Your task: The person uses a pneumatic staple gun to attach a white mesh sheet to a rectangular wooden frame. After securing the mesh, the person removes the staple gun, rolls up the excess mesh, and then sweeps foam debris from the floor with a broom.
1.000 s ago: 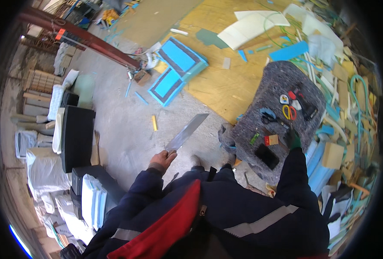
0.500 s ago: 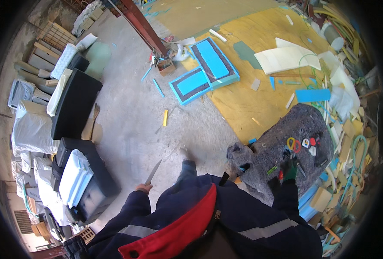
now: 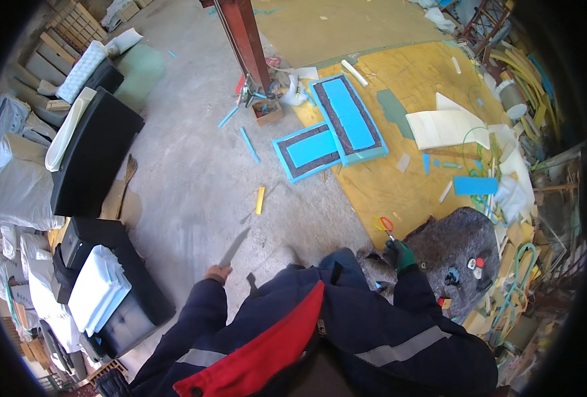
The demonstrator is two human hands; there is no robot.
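Observation:
My bare left hand (image 3: 219, 272) is closed round the handle of a long knife (image 3: 234, 247). The blade points away from me over the concrete floor. My right hand (image 3: 400, 255), in a dark green glove, is closed on scissors (image 3: 389, 234) near their blades. Their red and yellow handle loops stick out ahead of the glove. Right beside that hand is a grey felt blanket (image 3: 469, 231), spread over a low pile. Small white and red items (image 3: 476, 263) lie on it. What is under the blanket is hidden.
Ahead stands a red steel post (image 3: 248, 49) with a cardboard box (image 3: 267, 112) at its foot. Blue-edged foam cushion pieces (image 3: 349, 112) lie partly on a yellow sheet. Black sofa parts (image 3: 98, 155) line the left, foam scraps (image 3: 505, 284) the right. A yellow strip (image 3: 260, 200) lies on the floor.
My right hand has lifted the scissors off the blanket and moved left and away from me. The view has shifted to the right. My left hand still grips the knife.

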